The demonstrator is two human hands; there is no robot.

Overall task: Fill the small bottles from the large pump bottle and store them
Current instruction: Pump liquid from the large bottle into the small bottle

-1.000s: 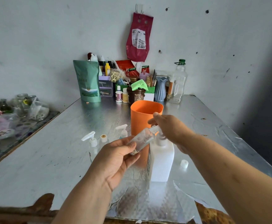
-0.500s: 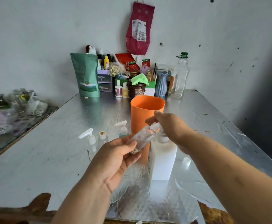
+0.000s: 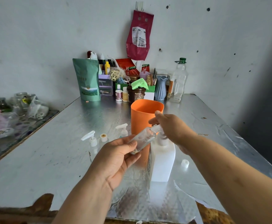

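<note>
The left hand [image 3: 116,160] holds a small clear bottle [image 3: 144,139] just in front of the orange cup [image 3: 141,117]. Its fingers [image 3: 120,139] and the thumb pinch the lower end of this bottle. The bottle is tilted, and its open neck points up and to the right, toward the right hand [image 3: 172,129]. The neck reaches the underside of that hand, but I cannot tell if it touches the nozzle there.

The right hand lies on top of the white pump bottle [image 3: 162,164], which stands upright on the surface [image 3: 51,151] in front of the cup, a little to the right. The fingers of this hand are bent down over the pump head and hide it. One fingertip is raised near the cup's rim.

To the left of the cup three more small bottles stand on the surface: a pump-top bottle [image 3: 92,141] farthest from the cup, a second pump-top bottle [image 3: 123,130] just beside the cup, and a short capped bottle [image 3: 103,137] between them. A loose white cap [image 3: 185,163] lies on the surface to the right of the cup, past the pump bottle.
</note>
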